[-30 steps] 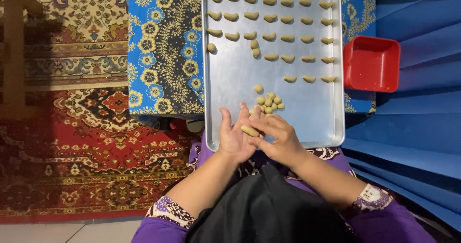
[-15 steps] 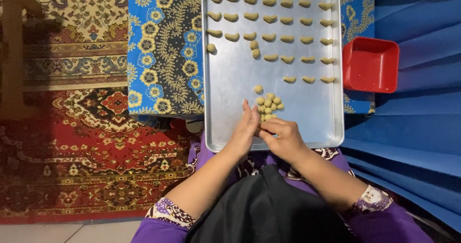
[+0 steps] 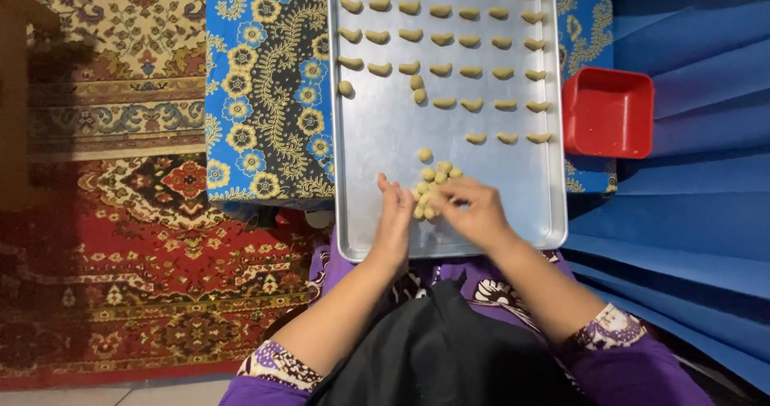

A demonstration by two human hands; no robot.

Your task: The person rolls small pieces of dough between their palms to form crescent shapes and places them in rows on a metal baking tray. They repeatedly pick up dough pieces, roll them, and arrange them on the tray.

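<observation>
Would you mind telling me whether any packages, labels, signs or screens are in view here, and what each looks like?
No labels, signs or screens show.
The nearest to a package is a red container: square, open-topped, plain, apparently empty, to the right of the metal baking tray.

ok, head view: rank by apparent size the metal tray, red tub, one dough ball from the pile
1. metal tray
2. red tub
3. dough ball, far the smallest

All lie at about one level, so nearness hardly skews it.

Soft even light, mostly sharp
</observation>
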